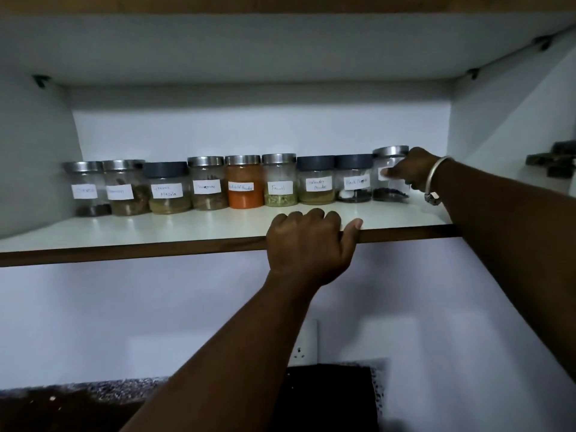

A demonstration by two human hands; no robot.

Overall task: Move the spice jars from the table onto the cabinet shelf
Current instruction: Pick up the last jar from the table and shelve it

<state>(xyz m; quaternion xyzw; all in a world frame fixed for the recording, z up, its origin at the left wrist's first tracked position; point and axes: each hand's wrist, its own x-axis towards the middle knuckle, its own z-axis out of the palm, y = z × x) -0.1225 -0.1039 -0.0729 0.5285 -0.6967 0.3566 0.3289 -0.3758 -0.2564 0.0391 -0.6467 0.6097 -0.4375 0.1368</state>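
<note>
The right hand (411,171) grips the rightmost spice jar (388,190), covering its label. The left hand (308,244) clasps the cabinet shelf (156,233) edge. Further left stand the Black Pepper jar (353,183) and Fennel jar (279,182).

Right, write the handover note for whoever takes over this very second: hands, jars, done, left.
Left hand grips the front edge of the white cabinet shelf.
Right hand holds the steel-lidded clear glass jar standing at the row's right end.
Done: nine labelled spice jars stand in one row on the shelf.
Left: release that jar; the table is out of view, so check it for more.
</note>
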